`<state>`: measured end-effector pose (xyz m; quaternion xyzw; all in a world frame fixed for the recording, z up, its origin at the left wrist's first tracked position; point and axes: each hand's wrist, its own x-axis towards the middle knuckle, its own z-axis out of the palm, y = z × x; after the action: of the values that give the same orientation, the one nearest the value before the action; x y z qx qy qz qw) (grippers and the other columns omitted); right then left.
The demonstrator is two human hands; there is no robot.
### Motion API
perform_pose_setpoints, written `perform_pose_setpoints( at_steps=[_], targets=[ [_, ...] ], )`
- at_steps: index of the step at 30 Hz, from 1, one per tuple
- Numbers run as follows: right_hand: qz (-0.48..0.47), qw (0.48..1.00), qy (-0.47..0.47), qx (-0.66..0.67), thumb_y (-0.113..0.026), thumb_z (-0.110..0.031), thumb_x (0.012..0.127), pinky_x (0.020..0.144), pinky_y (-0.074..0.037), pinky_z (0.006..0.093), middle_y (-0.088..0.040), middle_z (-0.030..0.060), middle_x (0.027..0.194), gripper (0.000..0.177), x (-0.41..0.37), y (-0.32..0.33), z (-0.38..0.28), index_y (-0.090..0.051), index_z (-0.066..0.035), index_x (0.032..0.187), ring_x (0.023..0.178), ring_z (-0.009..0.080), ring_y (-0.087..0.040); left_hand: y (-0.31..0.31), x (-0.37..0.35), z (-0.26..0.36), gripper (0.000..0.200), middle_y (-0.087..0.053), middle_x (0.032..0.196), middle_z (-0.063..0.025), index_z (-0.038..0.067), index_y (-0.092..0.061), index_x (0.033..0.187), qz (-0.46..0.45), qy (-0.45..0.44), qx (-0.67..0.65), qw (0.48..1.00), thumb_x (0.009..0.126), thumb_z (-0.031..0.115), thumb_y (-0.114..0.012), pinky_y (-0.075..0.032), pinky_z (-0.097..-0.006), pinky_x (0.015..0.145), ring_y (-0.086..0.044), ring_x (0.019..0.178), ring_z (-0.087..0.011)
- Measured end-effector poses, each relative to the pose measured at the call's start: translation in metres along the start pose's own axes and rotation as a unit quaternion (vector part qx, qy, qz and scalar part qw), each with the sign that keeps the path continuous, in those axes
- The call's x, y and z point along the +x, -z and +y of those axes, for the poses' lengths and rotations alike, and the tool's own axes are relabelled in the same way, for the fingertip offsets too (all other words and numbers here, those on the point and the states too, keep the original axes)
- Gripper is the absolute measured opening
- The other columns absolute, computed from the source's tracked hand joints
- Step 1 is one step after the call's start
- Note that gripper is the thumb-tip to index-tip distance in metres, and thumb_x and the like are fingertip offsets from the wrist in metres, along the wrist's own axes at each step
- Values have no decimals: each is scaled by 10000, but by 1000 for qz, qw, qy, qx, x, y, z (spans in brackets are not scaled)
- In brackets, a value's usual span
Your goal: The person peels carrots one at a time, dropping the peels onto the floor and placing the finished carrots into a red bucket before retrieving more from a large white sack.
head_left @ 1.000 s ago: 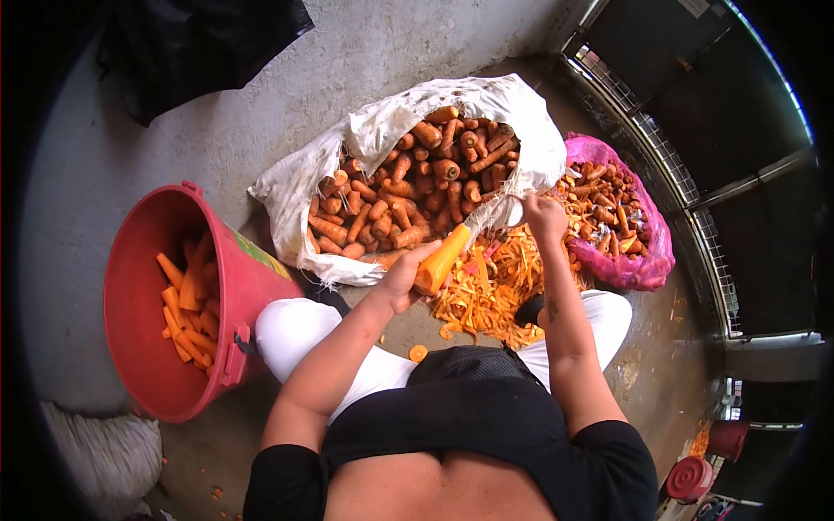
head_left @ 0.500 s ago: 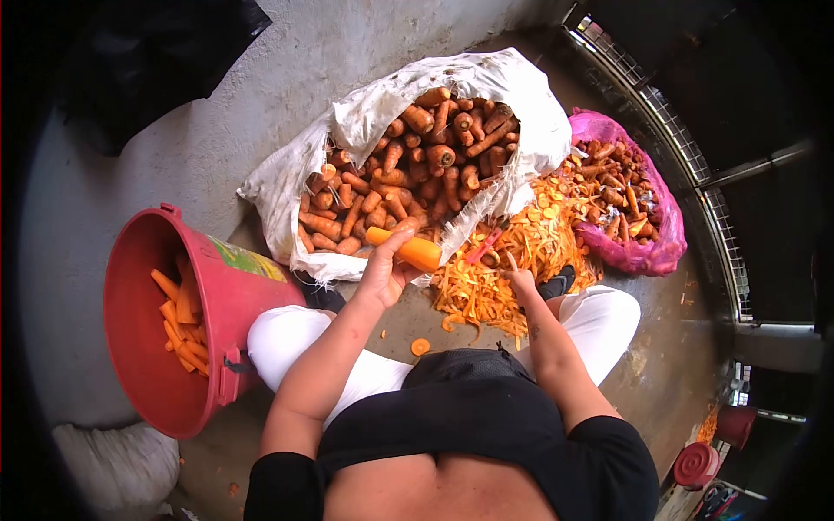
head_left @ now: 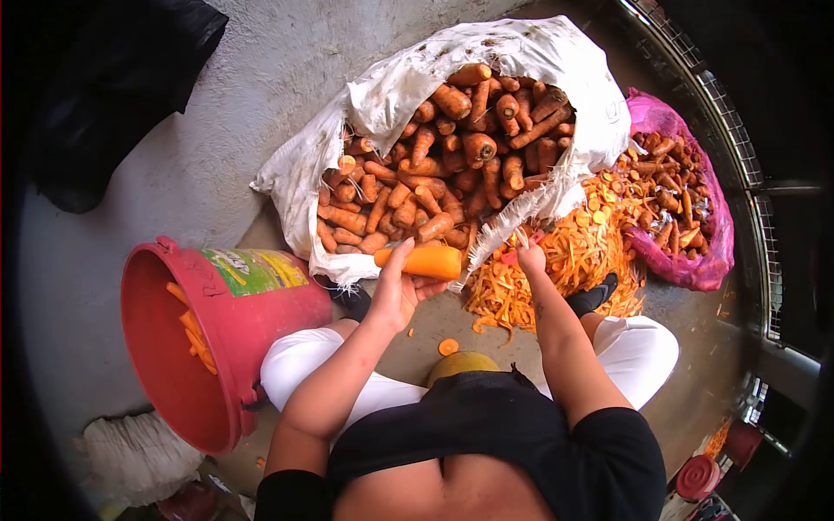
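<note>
My left hand (head_left: 398,293) is closed around a thick peeled carrot (head_left: 437,262), which lies nearly level in front of the white sack. Its smooth orange side faces up. To the right, my right hand (head_left: 530,258) is closed on a red peeler (head_left: 536,236), partly hidden by the fingers. The peeler is apart from the carrot's right end. Beneath and beyond it spreads a heap of orange carrot peelings (head_left: 556,273). Just past both hands, the open white sack (head_left: 317,143) lies full of unpeeled carrots (head_left: 421,187).
At left, a tilted red bucket (head_left: 269,300) contains peeled carrots (head_left: 198,334). A pink bag (head_left: 717,208) of carrot pieces stands at far right. One carrot slice (head_left: 448,347) lies on the floor between my legs. Black plastic (head_left: 130,95) hangs at upper left.
The view has shifted, so the sack and bucket sit differently in the picture. My right hand has moved up and forward with the peeler; the left still holds the carrot.
</note>
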<state>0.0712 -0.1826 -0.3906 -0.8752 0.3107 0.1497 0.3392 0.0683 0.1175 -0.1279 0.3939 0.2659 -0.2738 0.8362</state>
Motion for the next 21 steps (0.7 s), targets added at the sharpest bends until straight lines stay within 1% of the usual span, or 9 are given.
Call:
perform_pose_setpoints(
  at_steps=[3, 7, 10, 11, 12, 15, 16, 19, 21],
  targets=[
    [-10, 999, -31, -14, -502, -263, 843, 839, -473, 448, -645, 239, 969, 335, 15, -5, -1, -627, -120, 1119, 939, 379, -608, 8, 5, 8, 476, -634, 1026, -151, 25, -452, 1200, -30, -15, -11, 999, 920, 407, -496, -580, -337, 722, -670, 849, -251],
    [29, 990, -121, -59, -491, -233, 841, 870, -470, 433, -605, 243, 1036, 347, 18, -6, -8, -608, -134, 1152, 1008, 364, -576, 3, 0, 16, 319, -631, 1015, -151, 24, -492, 1064, -20, -103, 56, 993, 941, 318, -503, -568, -350, 738, -667, 860, -236],
    [7, 991, -133, -22, -526, -228, 830, 856, -475, 429, -594, 182, 1067, 315, 14, 4, -12, -620, -149, 1120, 1011, 336, -574, -1, -3, 19, 166, -608, 1005, -146, 70, -420, 943, -43, -154, 76, 984, 942, 206, -516, -574, -385, 771, -661, 875, -246],
    [10, 990, -138, -12, -531, -229, 828, 850, -477, 430, -591, 169, 1079, 308, 9, 9, -14, -623, -153, 1111, 1004, 335, -576, -1, -2, 19, 158, -599, 1019, -145, 77, -417, 957, -46, -162, 83, 982, 935, 192, -523, -576, -376, 774, -656, 895, -242],
    [58, 989, -123, -57, -543, -232, 822, 810, -488, 440, -612, 143, 1058, 288, 5, 9, -13, -632, -156, 1084, 960, 343, -598, 0, -1, 17, 155, -589, 1033, -143, 85, -414, 971, -50, -170, 91, 980, 929, 178, -529, -577, -368, 776, -652, 915, -238],
    [115, 986, -110, -47, -550, -222, 817, 773, -489, 461, -635, 157, 1017, 271, -11, 26, -9, -635, -152, 1065, 918, 353, -615, -4, 0, 17, 177, -570, 1017, -118, 76, -418, 977, -61, -191, 92, 975, 900, 128, -569, -576, -364, 800, -637, 944, -226],
    [134, 988, -79, -13, -555, -215, 816, 742, -483, 471, -651, 177, 943, 270, -23, 36, -14, -618, -142, 1068, 901, 362, -620, -7, 0, 18, 189, -565, 1002, -106, 68, -422, 974, -67, -199, 90, 974, 889, 110, -585, -574, -366, 811, -631, 949, -223],
    [118, 993, -24, 6, -558, -220, 817, 721, -475, 484, -653, 197, 916, 287, -51, 65, -16, -584, -149, 1094, 883, 382, -621, -12, -3, 19, 199, -559, 1007, -99, 77, -426, 968, -106, -182, 44, 977, 873, 93, -601, -565, -361, 837, -622, 971, -210],
    [44, 995, 60, -63, -565, -232, 835, 701, -467, 492, -653, 204, 911, 369, -71, 85, -20, -488, -167, 1190, 851, 401, -622, -13, 0, 14, 180, -571, 1025, -105, 76, -441, 964, -120, -158, -9, 980, 875, 87, -597, -554, -355, 865, -616, 999, -205]
  ],
)
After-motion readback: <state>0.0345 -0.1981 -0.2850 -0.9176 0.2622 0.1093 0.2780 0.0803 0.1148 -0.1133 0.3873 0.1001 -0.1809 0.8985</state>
